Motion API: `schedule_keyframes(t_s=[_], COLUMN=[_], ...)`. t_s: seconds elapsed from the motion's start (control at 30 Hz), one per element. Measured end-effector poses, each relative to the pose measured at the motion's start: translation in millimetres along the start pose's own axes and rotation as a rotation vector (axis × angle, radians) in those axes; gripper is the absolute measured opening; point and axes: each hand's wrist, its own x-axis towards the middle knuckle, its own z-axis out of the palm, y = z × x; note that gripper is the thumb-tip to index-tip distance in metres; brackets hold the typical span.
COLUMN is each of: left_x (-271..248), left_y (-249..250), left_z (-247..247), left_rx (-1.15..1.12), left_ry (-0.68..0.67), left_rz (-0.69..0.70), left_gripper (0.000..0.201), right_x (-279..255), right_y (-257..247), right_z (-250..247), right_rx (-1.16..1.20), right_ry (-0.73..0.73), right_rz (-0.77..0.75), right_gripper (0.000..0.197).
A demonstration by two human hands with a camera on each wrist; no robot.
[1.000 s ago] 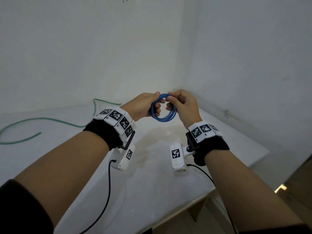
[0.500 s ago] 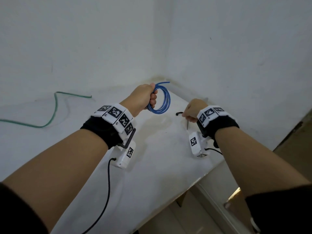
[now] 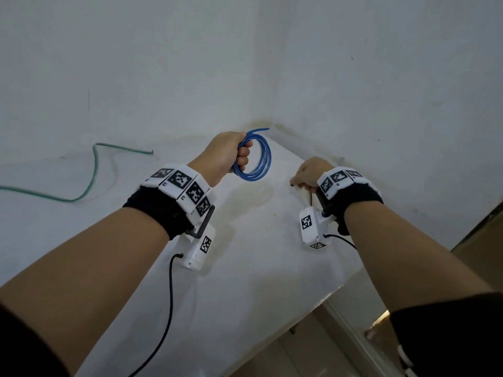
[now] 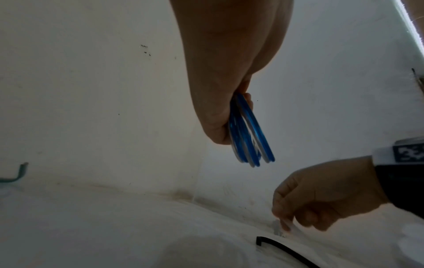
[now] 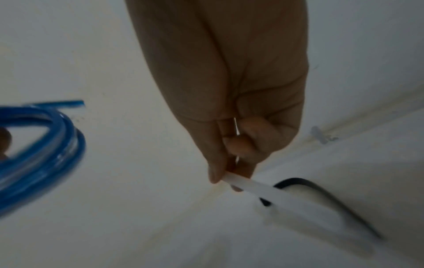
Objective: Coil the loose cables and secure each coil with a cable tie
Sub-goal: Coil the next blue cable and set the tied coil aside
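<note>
My left hand [image 3: 241,159] grips a blue cable coil [image 3: 258,161] of several loops and holds it upright above the white table [image 3: 245,268], one cable end sticking out at the top. In the left wrist view the blue cable coil [image 4: 247,134] hangs from the curled fingers. To the right my right hand [image 3: 304,176] is low at the table near the wall. In the right wrist view my right hand [image 5: 226,176] pinches the end of a white cable tie [image 5: 254,187] between thumb and finger. A black cable tie [image 5: 321,195] lies under and beside the white one.
A loose green cable [image 3: 89,183] snakes across the table at the left, toward the back wall. The table sits in a wall corner [image 3: 272,123]. Its front edge [image 3: 313,306] drops to the floor at the right. Black camera leads hang from both wrists.
A second ago both hands held the blue coil. My right hand has let go of it and dropped right to the table, where it now pinches the white tie. The left hand keeps the coil.
</note>
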Motion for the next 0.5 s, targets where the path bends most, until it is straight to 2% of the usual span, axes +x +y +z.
schedule_keyframes(t_s=[0.03, 0.1, 0.17, 0.23, 0.3, 0.43, 0.5], left_x=[-1, -3, -8, -15, -23, -43, -56], left_y=[2, 4, 6, 9, 11, 13, 14], left_z=[-3, -10, -21, -34, -50, -87, -109], left_rx=[-0.007, -0.018, -0.031, -0.039, -0.037, -0.040, -0.037], left_ry=[0.010, 0.029, 0.050, 0.080, 0.126, 0.232, 0.290], left_rz=[0.002, 0.004, 0.016, 0.030, 0.037, 0.041, 0.042], left_gripper=[0.033, 0.033, 0.033, 0.033, 0.033, 0.035, 0.035], right_x=[-3, -14, -25, -37, -50, -67, -74], right_y=[-7, -23, -40, -62, -84, -119, -134], right_z=[-4, -8, -8, -7, -4, 9, 20], right_rx=[0.143, 0.572, 0.862, 0.994, 1.079, 1.302, 1.307], right_ry=[0.006, 0.036, 0.081, 0.091, 0.041, -0.135, -0.191], right_rz=[-0.033, -0.108, -0.200, -0.328, -0.457, -0.577, -0.622], right_gripper=[0.024, 0.009, 0.026, 0.030, 0.019, 0.019, 0.020])
